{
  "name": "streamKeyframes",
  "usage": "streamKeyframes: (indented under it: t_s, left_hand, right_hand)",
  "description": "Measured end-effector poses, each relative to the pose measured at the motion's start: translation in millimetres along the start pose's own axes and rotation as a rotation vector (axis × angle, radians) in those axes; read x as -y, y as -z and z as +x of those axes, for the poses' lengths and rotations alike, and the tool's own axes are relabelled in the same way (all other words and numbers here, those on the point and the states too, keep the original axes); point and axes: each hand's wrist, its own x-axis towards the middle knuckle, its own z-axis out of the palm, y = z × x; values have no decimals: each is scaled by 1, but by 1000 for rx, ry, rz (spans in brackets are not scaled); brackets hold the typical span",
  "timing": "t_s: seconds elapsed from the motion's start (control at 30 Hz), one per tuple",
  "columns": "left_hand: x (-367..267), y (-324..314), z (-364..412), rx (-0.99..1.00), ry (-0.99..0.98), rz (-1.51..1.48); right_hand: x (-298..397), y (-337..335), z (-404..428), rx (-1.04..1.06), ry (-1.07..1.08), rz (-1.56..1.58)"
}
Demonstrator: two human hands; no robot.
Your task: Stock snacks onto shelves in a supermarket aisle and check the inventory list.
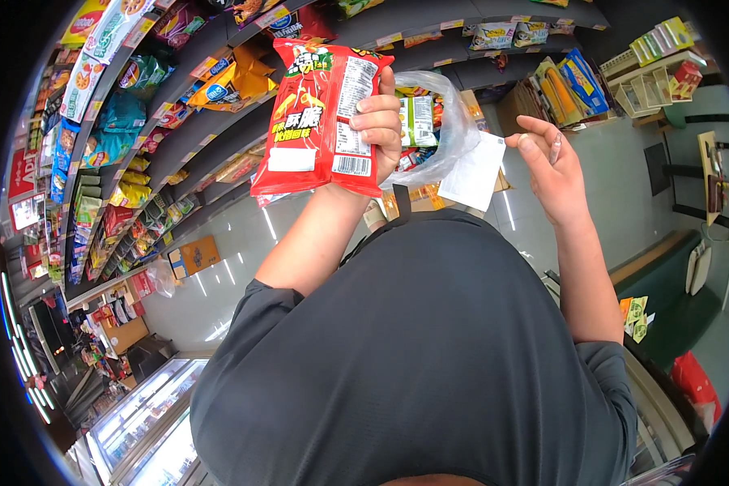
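My left hand [379, 127] grips a red snack packet [304, 121] by its right side, back panel and barcode facing up. Beyond that hand, a clear plastic bag [446, 109] gapes around several packaged snacks, a green-and-white packet [419, 120] among them. My right hand [550, 167] has its thumb and forefinger pinched at the corner of a white paper sheet [471, 173], which lies against the bag's near side. A slim, pen-like object [556, 147] pokes out between the fingers of that hand. What supports the bag is mostly hidden.
Curved dark shelves [219, 133] of packaged snacks run along the left and far side. A cardboard box [194, 256] lies on the shiny tiled floor [237, 243]. At lower left are lit glass display cases [140, 413]. A green bench [674, 304] stands at right.
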Motion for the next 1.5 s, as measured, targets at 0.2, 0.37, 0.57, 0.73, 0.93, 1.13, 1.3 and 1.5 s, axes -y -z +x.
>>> streamKeyframes:
  t_s: [0.2,0.37,0.57,0.73,0.93,1.13,1.3,1.5]
  left_hand:
    - [4,-3,-1,-16,-8,-5]
    - [11,-12,0,42,34,36]
    - [19,-24,-2,104,39,151]
    - [18,-25,-3,149,46,176]
    - [16,-26,-4,160,49,190]
    - [8,-14,1,204,103,134]
    - [7,-14,7,129,38,149]
    - [-22,19,-4,-33,-28,119]
  right_hand:
    - [3,0,-4,-15,-26,5]
    - [2,-3,-7,-1,-3,6]
    - [10,-13,-11,22,-16,21]
    - [11,-15,-9,38,-6,-20]
    - [10,-16,-9,31,-11,-48]
    - [3,-7,-5,11,-5,-86]
    - [-46,20,21,-65,-29,-225]
    - [-257,88,75,-279,-522,-251]
